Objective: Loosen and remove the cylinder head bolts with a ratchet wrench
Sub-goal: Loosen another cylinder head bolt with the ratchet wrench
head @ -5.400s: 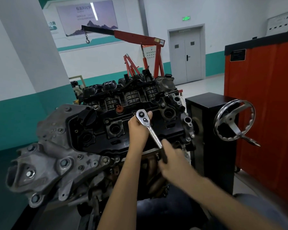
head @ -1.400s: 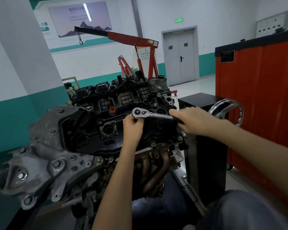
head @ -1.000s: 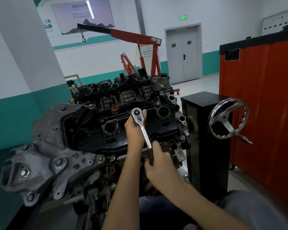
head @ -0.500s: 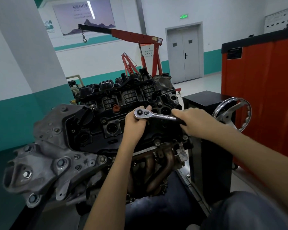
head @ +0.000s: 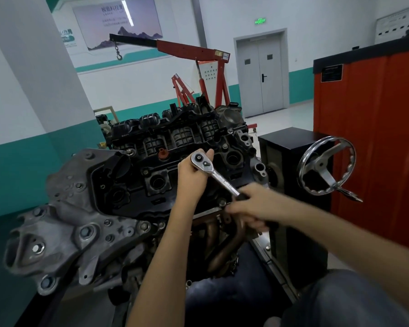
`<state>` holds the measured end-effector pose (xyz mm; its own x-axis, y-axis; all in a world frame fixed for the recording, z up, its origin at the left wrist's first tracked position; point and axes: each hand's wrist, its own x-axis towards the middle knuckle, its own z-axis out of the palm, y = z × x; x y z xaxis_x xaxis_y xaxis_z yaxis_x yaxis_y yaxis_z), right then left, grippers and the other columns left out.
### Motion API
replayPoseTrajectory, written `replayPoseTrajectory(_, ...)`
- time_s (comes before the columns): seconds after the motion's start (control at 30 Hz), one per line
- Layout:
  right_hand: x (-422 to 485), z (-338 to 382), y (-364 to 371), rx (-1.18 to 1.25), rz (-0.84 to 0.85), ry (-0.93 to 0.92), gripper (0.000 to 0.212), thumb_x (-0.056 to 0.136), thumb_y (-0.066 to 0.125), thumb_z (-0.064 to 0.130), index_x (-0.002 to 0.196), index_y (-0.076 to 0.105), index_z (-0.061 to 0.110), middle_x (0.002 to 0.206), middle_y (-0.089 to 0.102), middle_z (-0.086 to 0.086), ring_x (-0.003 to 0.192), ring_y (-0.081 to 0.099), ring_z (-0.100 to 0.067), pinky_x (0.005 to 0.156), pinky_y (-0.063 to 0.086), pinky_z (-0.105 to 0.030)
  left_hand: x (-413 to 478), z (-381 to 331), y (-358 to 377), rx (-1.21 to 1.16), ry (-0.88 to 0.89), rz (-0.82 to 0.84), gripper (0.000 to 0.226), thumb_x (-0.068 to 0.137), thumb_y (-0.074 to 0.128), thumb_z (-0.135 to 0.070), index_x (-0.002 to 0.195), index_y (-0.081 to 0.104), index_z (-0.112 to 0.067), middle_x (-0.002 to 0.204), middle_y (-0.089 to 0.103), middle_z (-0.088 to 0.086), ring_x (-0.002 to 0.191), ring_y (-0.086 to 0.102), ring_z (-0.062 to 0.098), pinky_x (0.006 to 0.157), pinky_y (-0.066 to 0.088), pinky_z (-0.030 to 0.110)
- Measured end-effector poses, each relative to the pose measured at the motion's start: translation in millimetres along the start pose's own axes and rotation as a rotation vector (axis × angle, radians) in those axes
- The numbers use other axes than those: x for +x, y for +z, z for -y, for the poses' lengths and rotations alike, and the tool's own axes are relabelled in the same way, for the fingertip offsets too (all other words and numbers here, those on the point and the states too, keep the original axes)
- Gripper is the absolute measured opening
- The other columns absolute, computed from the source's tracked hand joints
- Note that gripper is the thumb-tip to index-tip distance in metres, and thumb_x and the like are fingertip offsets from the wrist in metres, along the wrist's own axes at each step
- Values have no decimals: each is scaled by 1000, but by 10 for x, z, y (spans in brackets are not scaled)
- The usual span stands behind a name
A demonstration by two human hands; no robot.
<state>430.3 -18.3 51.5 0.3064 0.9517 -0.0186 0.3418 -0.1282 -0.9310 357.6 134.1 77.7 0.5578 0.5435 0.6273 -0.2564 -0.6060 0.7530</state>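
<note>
While left hand [head: 191, 175] clasps ratchet wrench [head: 219, 178] head on cylinder head cover [head: 156, 166], right hand [head: 253, 206] grips handle; bolt beneath hidden, removal apparently unfinished.

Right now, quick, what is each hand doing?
Left hand: closed round the head of the ratchet wrench.
Right hand: closed round the wrench's dark handle, though blurred.

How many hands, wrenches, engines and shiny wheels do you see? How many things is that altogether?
2 hands: left hand, right hand
1 ratchet wrench
1 engine
1 handwheel
Total: 5
</note>
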Motion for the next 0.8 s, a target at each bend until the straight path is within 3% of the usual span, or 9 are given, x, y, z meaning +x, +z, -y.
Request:
replayPoseTrajectory(0.13,89,435,-719,-712,-150,-128,12,85,64,22,74,60,18,56,61,-1,42,54,-12,43,47,-27,8,7,-88,10,-34,47,49,96,58,-14,55,32,-20,51,32,-13,52,29,5,54,29,18)
replayPoseTrajectory(0.2,134,573,-779,-843,-191,-203,14,83,66,22,70,60,23,59,62,2,47,56,-7,52,50,-28,-6,6,-85,-8,-50,19,46,96,57,-14,58,32,-17,52,33,-12,53,29,6,53,29,17)
replayPoseTrajectory(0.3,58,401,-539,-753,-246,-174,10,84,65,22,75,62,19,64,62,1,48,57,-7,50,51,-26,-72,4,-29,-100,-40,-46,42,98,55,-16,63,32,-14,59,30,-3,59,28,10,56,28,22)
replayPoseTrajectory(0.37,-43,125,-196,-518,-261,-148,12,84,64,22,78,60,13,61,62,1,45,54,-7,43,47,-26,-101,-15,46,-128,-47,-100,43,98,55,-16,63,31,-14,60,28,-2,61,27,12,58,26,25)
replayPoseTrajectory(0.43,-114,-76,308,-173,-247,-169,15,85,62,16,76,52,14,46,53,5,36,47,-5,36,37,-19,-90,-41,110,-140,-78,-172,49,97,57,-14,60,26,-18,56,25,-9,58,23,11,58,24,26)
replayPoseTrajectory(0.5,-87,-143,785,97,-259,-204,15,86,59,11,77,48,17,44,50,7,36,45,-6,38,36,-16,-47,-18,127,-111,-110,-191,51,96,58,-13,59,23,-20,56,22,-9,57,20,10,60,23,29)
replayPoseTrajectory(0.57,-20,-125,1004,210,-258,-202,14,86,55,9,78,48,18,46,51,8,39,47,-6,41,38,-16,-30,-2,100,-28,-98,-148,50,97,57,-16,61,23,-21,56,20,-9,58,18,11,62,23,31)
replayPoseTrajectory(0.67,-23,-125,708,43,-242,-170,11,82,56,7,78,47,12,43,47,6,35,44,-8,40,37,-22,-14,30,21,-31,-82,-75,53,96,59,-18,59,23,-27,52,22,-11,59,20,10,62,25,26)
replayPoseTrajectory(0.8,-15,99,-155,-496,-159,-57,19,86,59,15,71,48,14,51,56,1,39,52,-16,39,45,-27,0,28,-46,-8,-52,52,53,96,59,-21,51,31,-29,52,30,-13,54,28,7,55,28,19)
